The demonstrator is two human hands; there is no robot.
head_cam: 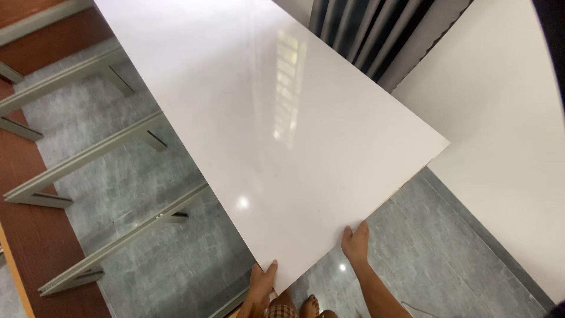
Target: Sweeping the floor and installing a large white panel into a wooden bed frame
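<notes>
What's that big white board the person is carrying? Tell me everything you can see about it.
The white board is a large, flat, glossy panel that mirrors ceiling lights. Its near edge shows a thin, pale brownish core. It is held tilted above the grey floor. The left hand grips near the bottom corner, thumb on top; the right hand grips the same edge further along. Its far end runs out of view.

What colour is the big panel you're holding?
Glossy white panel, showing ceiling-light reflections; clearest in the head view.

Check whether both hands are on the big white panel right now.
Touching. The head view shows the left hand with its thumb hooked over the near edge of the white panel, and the right hand gripping the same edge farther along.
</notes>
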